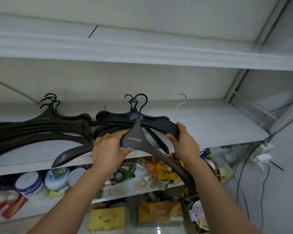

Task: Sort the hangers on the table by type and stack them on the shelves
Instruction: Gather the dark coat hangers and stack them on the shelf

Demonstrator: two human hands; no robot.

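A wide dark brown hanger [135, 141] with white lettering and a silver hook hangs over the front of the white shelf [227, 129]. My left hand [108, 149] grips its neck, thumb under and fingers over. My right hand [184, 141] grips the right end of a dark flat hanger [161, 124] lying on a pile of black hangers [118, 120] in the shelf's middle. Another pile of dark hangers [41, 129] with black hooks lies on the shelf's left. A silver hook [180, 103] sticks up behind my right hand.
An upper shelf [142, 54] runs overhead. The lower shelf [57, 181] holds tubs, packets and tape rolls. Cardboard boxes [107, 220] stand below. Cables and a power strip [262, 156] hang at the right by the metal upright.
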